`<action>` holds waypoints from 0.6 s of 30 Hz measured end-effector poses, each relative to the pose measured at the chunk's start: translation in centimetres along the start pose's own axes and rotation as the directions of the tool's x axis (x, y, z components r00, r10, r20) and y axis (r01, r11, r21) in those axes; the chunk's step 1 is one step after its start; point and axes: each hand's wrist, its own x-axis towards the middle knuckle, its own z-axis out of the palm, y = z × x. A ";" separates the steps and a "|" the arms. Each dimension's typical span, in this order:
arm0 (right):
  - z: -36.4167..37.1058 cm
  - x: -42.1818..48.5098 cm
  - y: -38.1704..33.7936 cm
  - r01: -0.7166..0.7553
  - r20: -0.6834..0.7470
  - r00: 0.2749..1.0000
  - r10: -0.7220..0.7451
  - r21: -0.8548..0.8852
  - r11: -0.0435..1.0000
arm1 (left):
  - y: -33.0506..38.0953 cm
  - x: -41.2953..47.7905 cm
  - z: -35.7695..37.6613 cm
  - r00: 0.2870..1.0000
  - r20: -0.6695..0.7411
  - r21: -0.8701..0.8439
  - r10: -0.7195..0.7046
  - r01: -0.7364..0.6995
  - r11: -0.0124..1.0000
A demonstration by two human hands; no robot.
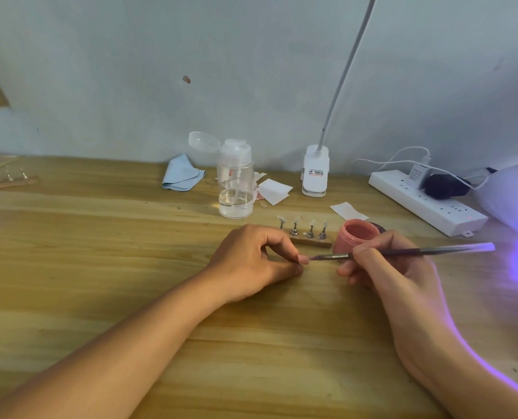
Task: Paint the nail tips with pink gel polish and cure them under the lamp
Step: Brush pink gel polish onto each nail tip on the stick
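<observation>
Pink on the go: pinched nail tip (304,260) in left hand (251,261) between thumb and forefinger, low over table (130,237); held brush (403,252) bristles at its edge, gripped pen-style in right hand (384,267), polish jar (359,234) just behind, lamp (514,195) far right.

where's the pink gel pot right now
In the head view the open pink gel pot sits right of centre on the table, just behind the right hand and right of the stand of nail tips.
</observation>
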 end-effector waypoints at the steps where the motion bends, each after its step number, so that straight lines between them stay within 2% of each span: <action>1: 0.0 0.0 0.0 0.001 0.004 1.000 -0.001 -0.014 1.000 | 0.0 0.0 0.0 1.000 0.000 -0.001 -0.002 0.002 1.000; 6: 0.0 0.0 0.0 0.027 -0.021 0.999 -0.027 -0.022 0.999 | 0.1 0.0 -0.1 1.000 0.005 -0.010 -0.001 0.001 1.000; 8: 0.1 -0.2 -0.3 0.091 -0.042 0.995 -0.090 0.020 0.996 | 0.1 -0.1 0.0 1.000 0.015 -0.032 0.003 -0.003 0.999; 10: -0.2 -0.2 -0.8 0.214 -0.095 0.973 -0.210 0.035 0.976 | 0.0 -0.1 0.0 1.000 0.015 -0.051 0.011 -0.010 0.999; 13: -1.2 0.3 -1.5 0.312 -0.156 0.936 -0.315 -0.042 0.949 | -0.1 0.0 0.1 1.000 0.006 -0.080 0.014 -0.013 0.997; 16: -2.3 1.0 -1.6 0.244 -0.169 0.949 -0.267 -0.146 0.959 | -0.1 0.0 0.1 1.000 0.006 -0.158 0.014 -0.013 0.987; 18: -2.8 1.5 -1.4 0.228 -0.142 0.949 -0.282 -0.312 0.922 | -0.1 0.1 0.2 0.999 0.003 -0.179 0.032 -0.031 0.983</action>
